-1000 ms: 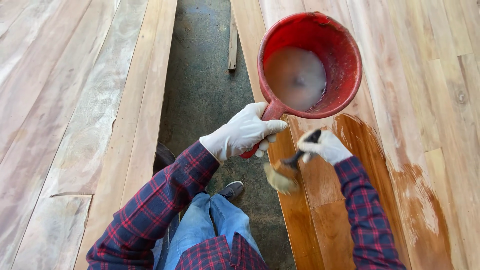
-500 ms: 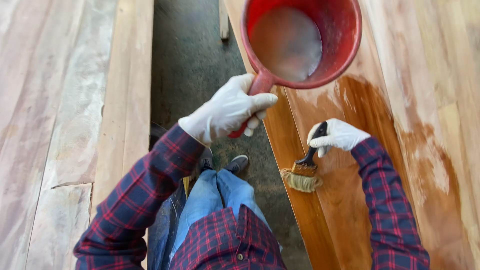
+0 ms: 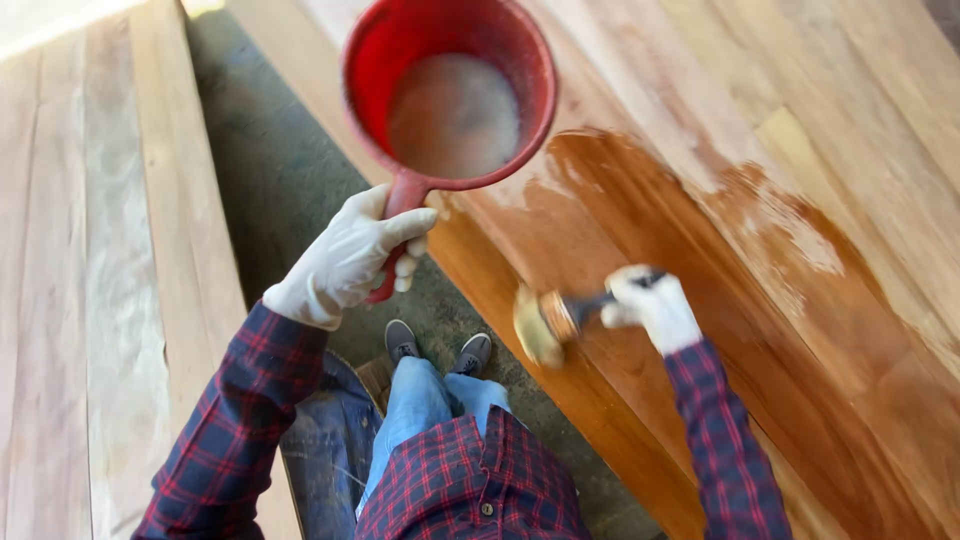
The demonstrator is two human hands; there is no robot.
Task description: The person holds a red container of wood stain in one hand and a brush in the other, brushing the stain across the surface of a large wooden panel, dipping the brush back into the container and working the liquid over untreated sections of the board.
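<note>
The gloved left hand (image 3: 350, 260) is clenched round the stubby handle of a red plastic dipper (image 3: 450, 90), holding it level above the boards; the gloved right hand (image 3: 655, 308) grasps the dark handle of a paintbrush (image 3: 548, 325), whose pale bristle head, blurred in the picture, sits just to the left of that fist over the near edge of a wet plank (image 3: 640, 230).

The step in hand looks like brushing a clear finish onto the timber. Beyond the right fist the wood is glossy and deep amber; farther out the sheen breaks into a ragged border against dry, pale, matt boards (image 3: 830, 90). Judged from that border, the next stroke calls for a loaded brush carried outward along the grain, and the dipper kept level so nothing slops.

The dipper is round and deep, its inner wall smeared, a cloudy beige liquid pooled in the bottom. Left of the dipper hand runs a strip of rough grey concrete floor (image 3: 270, 170), then more unfinished planks (image 3: 90, 250), chalky and streaked.
</note>
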